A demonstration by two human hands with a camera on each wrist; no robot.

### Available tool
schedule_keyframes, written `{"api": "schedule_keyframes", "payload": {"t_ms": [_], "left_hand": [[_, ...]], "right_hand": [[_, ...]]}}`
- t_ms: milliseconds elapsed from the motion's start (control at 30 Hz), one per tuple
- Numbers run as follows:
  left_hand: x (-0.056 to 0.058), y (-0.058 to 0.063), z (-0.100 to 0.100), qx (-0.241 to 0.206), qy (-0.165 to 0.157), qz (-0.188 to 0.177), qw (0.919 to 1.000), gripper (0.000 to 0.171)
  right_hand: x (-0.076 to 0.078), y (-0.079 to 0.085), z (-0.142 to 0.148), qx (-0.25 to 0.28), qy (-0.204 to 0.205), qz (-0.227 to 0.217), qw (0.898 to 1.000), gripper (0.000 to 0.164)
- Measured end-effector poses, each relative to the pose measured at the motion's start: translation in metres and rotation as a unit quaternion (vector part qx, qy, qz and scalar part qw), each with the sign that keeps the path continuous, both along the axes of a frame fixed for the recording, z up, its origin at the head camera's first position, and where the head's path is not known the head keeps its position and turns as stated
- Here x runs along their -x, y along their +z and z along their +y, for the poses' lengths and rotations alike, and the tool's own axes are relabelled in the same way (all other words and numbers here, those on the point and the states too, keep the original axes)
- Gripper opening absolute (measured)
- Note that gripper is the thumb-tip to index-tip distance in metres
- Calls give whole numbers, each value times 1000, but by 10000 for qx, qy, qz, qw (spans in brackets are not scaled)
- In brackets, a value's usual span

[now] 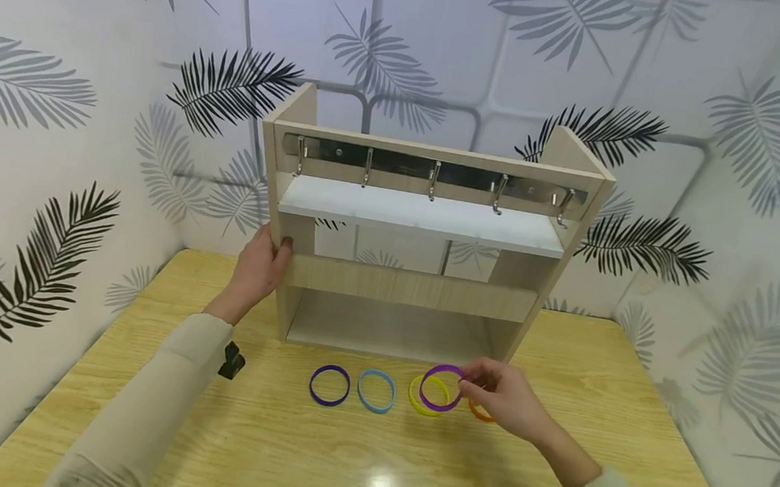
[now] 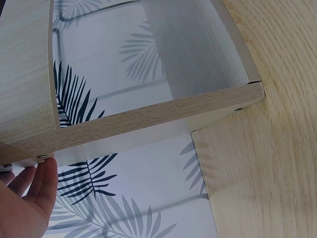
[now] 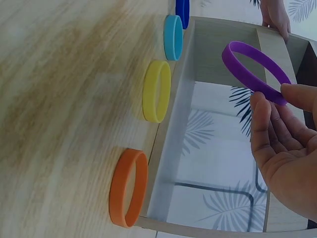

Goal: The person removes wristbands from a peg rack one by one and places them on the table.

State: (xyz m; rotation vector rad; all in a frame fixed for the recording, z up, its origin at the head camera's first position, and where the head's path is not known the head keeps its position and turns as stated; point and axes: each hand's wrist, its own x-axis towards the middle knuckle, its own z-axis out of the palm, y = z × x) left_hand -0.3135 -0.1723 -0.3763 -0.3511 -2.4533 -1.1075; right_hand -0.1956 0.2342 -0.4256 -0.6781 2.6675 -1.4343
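Observation:
A small wooden shelf unit (image 1: 414,285) stands on the table, with a metal hook rail (image 1: 396,169) across its upper front. My left hand (image 1: 261,265) grips the unit's left side panel, thumb at the front edge; the left wrist view shows its fingers (image 2: 45,186) against the panel's outer face. Between thumb and fingers, my right hand (image 1: 505,398) pinches a purple silicone wristband (image 3: 247,72), held above the table before the unit. Beneath it in the head view lies a yellow wristband (image 1: 414,398). An orange wristband (image 3: 117,191) is partly hidden by my right hand in the head view.
A light blue wristband (image 1: 375,410) and a dark blue-violet wristband (image 1: 328,403) lie left of the yellow one on the wooden table (image 1: 264,448). Several hooks line the rail. Leaf-patterned walls (image 1: 433,40) enclose the table's back and sides.

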Motion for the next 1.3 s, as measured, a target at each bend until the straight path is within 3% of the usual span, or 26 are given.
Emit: {"api": "schedule_keyframes", "payload": {"t_ms": [267,733,1067,1300], "left_hand": [[0,0,2,11,28,-100,9999,50],[1,-2,-4,-3,171,-37,9998,50],[0,0,-1,15,96,-61,9999,51],[0,0,2,26,88,-63,9999,51]], "right_hand": [[-4,-9,-5,76,248,-568,9980,15],[-11,-26,-19,81,685,-1111,9914,22],[-21,-25,-24,172,811,-1562,9842,16],[-20,-38,-19,214,707,-1958,9779,18]]}}
